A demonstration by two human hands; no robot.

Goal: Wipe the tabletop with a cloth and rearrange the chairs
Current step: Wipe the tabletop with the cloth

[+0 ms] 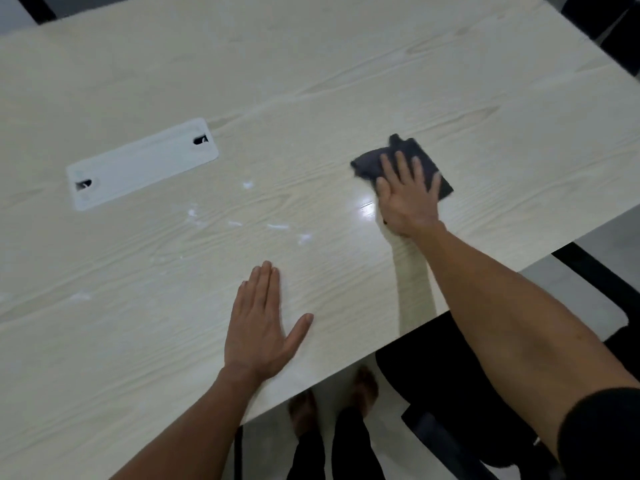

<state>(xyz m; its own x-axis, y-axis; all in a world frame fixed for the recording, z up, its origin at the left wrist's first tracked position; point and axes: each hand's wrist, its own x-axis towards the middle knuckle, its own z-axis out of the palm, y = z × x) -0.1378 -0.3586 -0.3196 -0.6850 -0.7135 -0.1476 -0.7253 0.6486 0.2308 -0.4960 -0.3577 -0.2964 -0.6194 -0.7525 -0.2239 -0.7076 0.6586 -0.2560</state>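
While the right hand [408, 199] presses flat on the dark cloth [403, 164] at centre right of the frame, its fingers [401, 168] lie straight and slightly spread over the fabric, not curled round it. Cloth is crumpled, sits on the pale wood-grain bench [311, 81], near the bench's right edge. Left hand [263, 323] rests palm down on the bench at lower centre, fingers straight and together, thumb spread out to the right, holding nothing. White smears [277, 226] scattered on the bench surface between the two hands and toward the left. White rectangular cable cover plate [142, 164] set flush in the bench at left of centre, with a dark notch at each end. Dark chair [450, 375] tucked partly under the bench edge at lower right. Person's legs in dark trousers [332, 452] and feet show below the bench edge at bottom centre, blurred.
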